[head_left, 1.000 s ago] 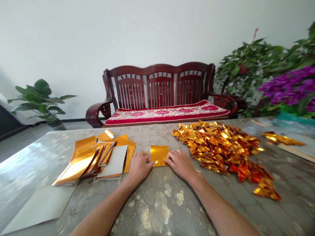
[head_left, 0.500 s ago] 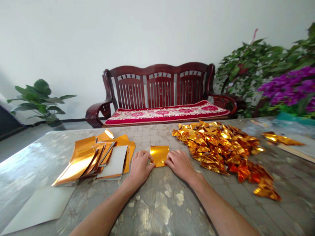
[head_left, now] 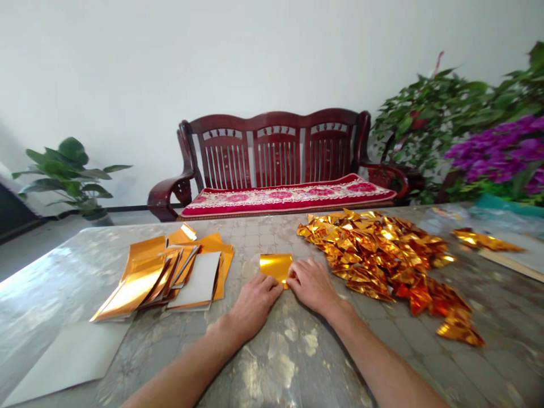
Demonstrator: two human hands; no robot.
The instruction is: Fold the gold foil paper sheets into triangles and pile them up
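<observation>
Head view: left hand (head_left: pixel 255 303) just beside foil square (head_left: pixel 274 267); right hand (head_left: pixel 312 286) pressing its corner.
Grip: both released, neither clenched.
Risk: uneven pressure could slide the slick foil (very shiny) toward the pile (head_left: pixel 374 249).

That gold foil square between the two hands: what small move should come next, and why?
Probably bring the left hand up onto the gold foil square, since only the right hand seems to press its edge, and the square lies loose on the tabletop.

The left hand (head_left: pixel 255 306), right hand (head_left: pixel 312 286), left forearm (head_left: pixel 182 371) and right forearm (head_left: pixel 382 357) are bare, with nails that seem short, though detail looks soft.
</observation>
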